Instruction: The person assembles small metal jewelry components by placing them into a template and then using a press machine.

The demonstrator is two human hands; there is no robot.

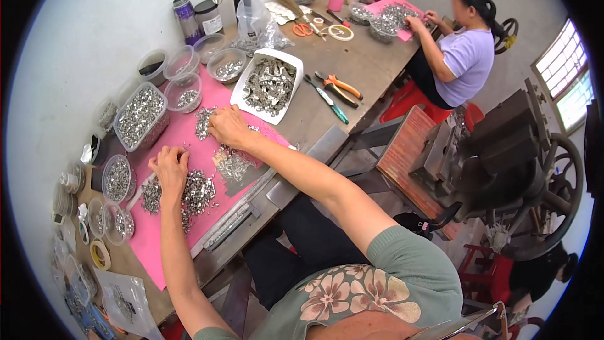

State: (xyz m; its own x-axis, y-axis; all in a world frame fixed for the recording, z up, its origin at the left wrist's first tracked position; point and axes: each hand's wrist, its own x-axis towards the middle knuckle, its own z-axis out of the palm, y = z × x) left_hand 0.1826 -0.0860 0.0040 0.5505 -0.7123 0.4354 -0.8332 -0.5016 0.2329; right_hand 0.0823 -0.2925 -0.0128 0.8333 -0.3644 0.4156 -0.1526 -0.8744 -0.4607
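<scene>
On a pink sheet (148, 245) lie loose piles of small shiny metal pieces. My left hand (170, 173) is over the dark silver pile (199, 192), its fingers bent and drawn together; what they hold, if anything, is too small to make out. Farther right, my right hand (229, 127) reaches down with curled fingers beside a smaller heap of metal pieces (202, 123). Its fingertips are pinched, and their contents are hidden. Near my right wrist lies a lighter pile of thin pieces (233, 165). A white tray (290, 97) filled with metal parts stands beyond that hand.
Clear tubs of metal pieces (141, 116) line the wall side. Orange-handled pliers (343, 87) and a toothbrush (327, 99) lie right of the tray. A metal bar (314, 160) runs along the front edge. Another person (462, 56) sits at the far end; a machine (503, 164) stands right.
</scene>
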